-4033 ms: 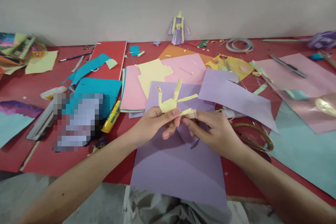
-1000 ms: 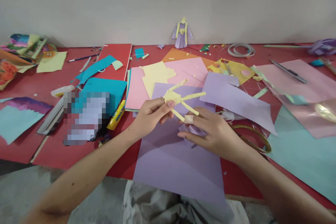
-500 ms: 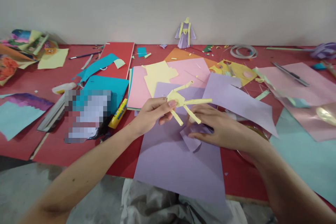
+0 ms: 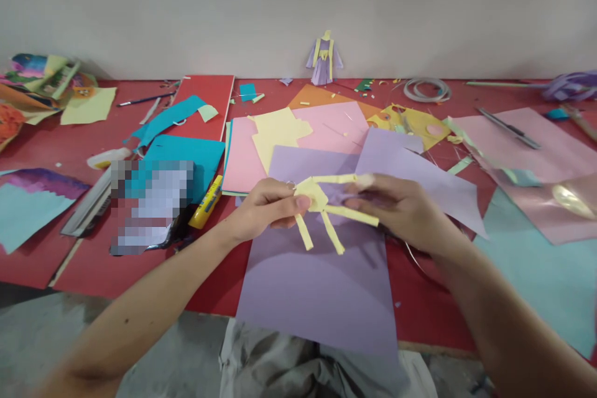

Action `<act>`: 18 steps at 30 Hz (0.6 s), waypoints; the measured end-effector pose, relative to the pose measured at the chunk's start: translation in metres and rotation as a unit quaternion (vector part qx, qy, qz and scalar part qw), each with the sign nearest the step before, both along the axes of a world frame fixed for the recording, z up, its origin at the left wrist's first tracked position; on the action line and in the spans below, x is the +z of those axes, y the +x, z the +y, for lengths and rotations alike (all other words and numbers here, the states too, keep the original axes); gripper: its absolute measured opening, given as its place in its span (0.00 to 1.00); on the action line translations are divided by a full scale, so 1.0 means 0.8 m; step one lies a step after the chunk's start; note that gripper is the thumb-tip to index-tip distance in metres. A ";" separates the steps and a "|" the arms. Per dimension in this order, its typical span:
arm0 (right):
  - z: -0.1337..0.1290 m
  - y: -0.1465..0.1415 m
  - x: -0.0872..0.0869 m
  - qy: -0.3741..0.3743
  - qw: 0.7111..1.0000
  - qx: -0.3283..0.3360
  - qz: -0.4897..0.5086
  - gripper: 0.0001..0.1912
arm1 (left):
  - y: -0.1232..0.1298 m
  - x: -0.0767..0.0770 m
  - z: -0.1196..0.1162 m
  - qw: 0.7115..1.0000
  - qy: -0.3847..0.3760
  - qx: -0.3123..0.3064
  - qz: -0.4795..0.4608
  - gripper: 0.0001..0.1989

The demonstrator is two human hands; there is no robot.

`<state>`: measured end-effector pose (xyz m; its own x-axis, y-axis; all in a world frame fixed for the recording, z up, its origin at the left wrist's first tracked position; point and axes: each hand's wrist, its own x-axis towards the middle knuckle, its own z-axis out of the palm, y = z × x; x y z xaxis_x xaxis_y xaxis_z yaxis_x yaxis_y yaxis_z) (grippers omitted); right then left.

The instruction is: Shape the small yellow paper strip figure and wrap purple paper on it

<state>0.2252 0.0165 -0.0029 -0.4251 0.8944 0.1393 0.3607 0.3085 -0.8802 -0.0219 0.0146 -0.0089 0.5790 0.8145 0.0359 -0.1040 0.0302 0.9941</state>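
Left hand (image 4: pixel 263 208) pinches the pale yellow paper strip figure (image 4: pixel 321 205) above the lilac sheet (image 4: pixel 317 292), right hand (image 4: pixel 401 211) gripping a small lilac piece (image 4: pixel 347 198), not yet attached.

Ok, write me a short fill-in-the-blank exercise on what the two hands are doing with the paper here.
1. The left hand pinches a small paper figure whose colour is ____.
2. The right hand holds that figure together with a small piece of ____ paper.
3. Below both hands a large sheet lies on a table whose colour is ____.
4. A finished paper doll stands against the ____.

Missing words: yellow; purple; red; wall
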 end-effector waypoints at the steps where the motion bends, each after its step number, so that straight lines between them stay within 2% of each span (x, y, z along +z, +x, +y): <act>1: 0.001 0.001 -0.001 -0.021 0.998 -0.045 0.029 0.09 | -0.001 0.002 0.001 0.999 0.003 -0.040 0.018 0.26; 3: 0.003 0.001 -0.003 -0.041 0.992 -0.110 0.055 0.10 | -0.001 0.007 0.003 0.992 -0.004 -0.108 0.066 0.26; 4: 0.003 0.001 -0.004 -0.048 0.991 -0.116 0.046 0.10 | 0.000 0.009 0.004 0.987 -0.012 -0.141 0.081 0.25; 6: 0.000 -0.002 -0.005 -0.065 0.995 -0.081 0.009 0.11 | 0.001 0.011 0.006 0.977 -0.022 -0.182 0.113 0.24; 9: -0.006 -0.007 -0.002 -0.115 0.993 0.029 -0.019 0.11 | 0.003 0.010 0.007 0.966 -0.044 -0.217 0.132 0.21; 11: -0.010 -0.010 0.001 -0.147 0.985 0.085 -0.011 0.11 | 0.003 0.008 0.007 0.964 -0.069 -0.227 0.117 0.20; 13: -0.013 -0.012 0.003 -0.157 0.982 0.108 -0.008 0.11 | 0.003 0.007 0.007 0.965 -0.085 -0.228 0.098 0.20; 16: -0.014 -0.014 0.004 -0.173 0.980 0.103 -0.007 0.12 | 0.002 0.008 0.007 0.971 -0.102 -0.205 0.074 0.20; 18: -0.013 -0.014 0.003 -0.198 0.977 0.075 0.021 0.11 | 0.001 0.009 0.007 0.974 -0.122 -0.183 0.048 0.21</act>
<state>0.2143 0.0065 -0.0001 -0.5570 0.8097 -0.1846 0.2992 -0.0117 -0.9541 -0.0207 0.0205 -0.0018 0.8233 0.5306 -0.2016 0.0517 0.2835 0.9576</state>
